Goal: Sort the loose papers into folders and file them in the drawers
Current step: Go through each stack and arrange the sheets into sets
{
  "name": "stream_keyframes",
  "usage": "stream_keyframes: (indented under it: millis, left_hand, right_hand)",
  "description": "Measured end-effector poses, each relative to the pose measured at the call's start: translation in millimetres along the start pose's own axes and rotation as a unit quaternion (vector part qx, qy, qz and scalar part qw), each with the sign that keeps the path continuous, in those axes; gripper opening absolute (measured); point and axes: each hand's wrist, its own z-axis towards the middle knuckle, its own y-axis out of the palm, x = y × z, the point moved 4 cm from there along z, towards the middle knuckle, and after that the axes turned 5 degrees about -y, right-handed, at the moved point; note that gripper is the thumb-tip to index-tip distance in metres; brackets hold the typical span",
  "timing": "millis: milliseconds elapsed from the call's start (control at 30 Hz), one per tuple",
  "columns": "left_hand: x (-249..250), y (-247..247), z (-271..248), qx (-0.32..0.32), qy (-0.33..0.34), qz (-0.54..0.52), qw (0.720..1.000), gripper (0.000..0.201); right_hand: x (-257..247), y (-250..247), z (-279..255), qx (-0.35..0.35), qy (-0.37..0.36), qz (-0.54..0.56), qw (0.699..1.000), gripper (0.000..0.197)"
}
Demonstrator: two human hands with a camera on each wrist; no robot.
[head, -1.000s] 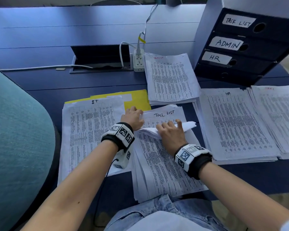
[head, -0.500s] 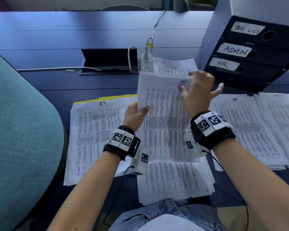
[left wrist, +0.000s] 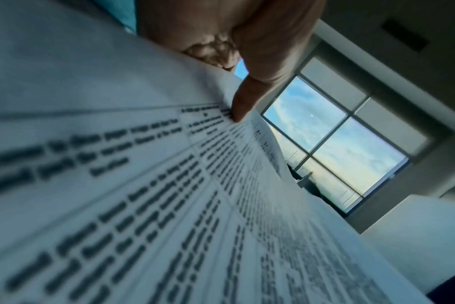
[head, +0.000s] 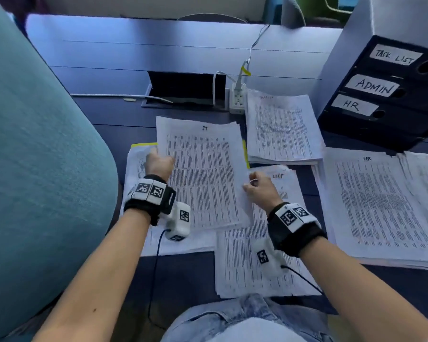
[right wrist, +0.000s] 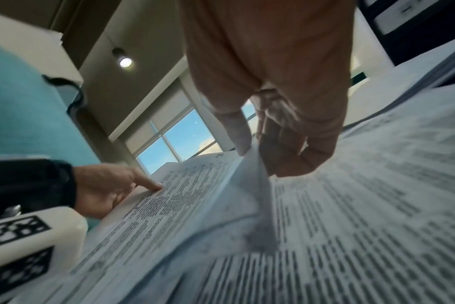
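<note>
The drawer unit (head: 391, 95) at far right carried three handwritten labels: "TASK LIST" (head: 394, 58), "ADMIN" (head: 373, 86) and "HR" (head: 351, 105). The right-hand stack (head: 373, 206) was headed "HR"; the near middle stack (head: 257, 267) showed "LIST". The body print was too small to read.

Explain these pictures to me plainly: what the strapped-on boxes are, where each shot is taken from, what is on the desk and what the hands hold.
No machine here: a person works with bare hands. The boxes are cameras strapped to the wrists. One picture comes from a head-worn camera looking down; the other two look along each hand from the wrist. On the desk lie several paper stacks, one marked HR, beside a drawer box labelled TASK LIST, ADMIN and HR. A yellow folder peeks from under the left stack. The left hand and right hand pinch opposite edges of one sheaf of papers, lifted above the stacks.
</note>
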Motion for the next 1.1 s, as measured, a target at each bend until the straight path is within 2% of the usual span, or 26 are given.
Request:
stream_keyframes:
  millis: [33,100,167,233,400,467,533,633,700,800,900,967,1033,1100]
  left_hand:
    - [-4,-8,2,0.019,-0.004,0.044,0.999,0.028]
    - [-13,-21,4,0.052,-0.020,0.103,0.993,0.031]
    - [-20,-30,5,0.076,-0.034,0.132,0.988,0.037]
    - [-29,-33,3,0.089,-0.057,0.147,0.983,0.044]
    - [-48,-28,-5,0.043,-0.099,0.244,0.964,0.078]
    - [-52,-27,-7,0.035,-0.103,0.280,0.954,0.080]
    - [-52,-26,-9,0.035,-0.095,0.300,0.949,0.082]
    - [-38,-16,-14,0.036,-0.038,0.323,0.945,0.076]
    - [-21,0,-18,0.015,0.028,0.323,0.946,0.062]
    - [2,39,-28,-0.079,0.136,0.307,0.939,0.044]
    - [16,82,-48,-0.186,0.220,0.330,0.899,0.037]
    - [17,103,-59,-0.227,0.241,0.363,0.871,0.043]
    - [13,119,-62,-0.244,0.249,0.420,0.838,0.065]
    - [11,127,-63,-0.248,0.255,0.469,0.809,0.083]
  right_hand:
    - [-1,9,-1,-0.023,0.002,-0.006,1.000,0.007]
    - [-2,26,-2,-0.055,0.006,-0.020,0.998,0.021]
    - [-3,40,-3,-0.075,-0.001,-0.059,0.995,0.037]
    - [-3,53,-3,-0.100,-0.009,-0.103,0.990,0.041]
    - [-6,78,-8,-0.164,-0.031,-0.195,0.967,0.047]
    - [-8,80,-10,-0.171,-0.034,-0.195,0.965,0.052]
    - [-10,76,-10,-0.179,-0.040,-0.178,0.967,0.043]
    - [-11,56,-5,-0.157,-0.042,-0.150,0.975,0.041]
    - [-9,37,0,-0.132,-0.044,-0.148,0.979,0.040]
    - [2,7,5,-0.098,-0.029,-0.156,0.982,0.032]
    - [21,-17,4,-0.084,0.007,-0.194,0.977,0.039]
    - [33,-26,1,-0.074,0.025,-0.245,0.966,0.057]
    - [43,-32,-4,-0.046,0.029,-0.287,0.956,0.073]
    - [48,-35,-9,-0.016,0.018,-0.312,0.950,0.078]
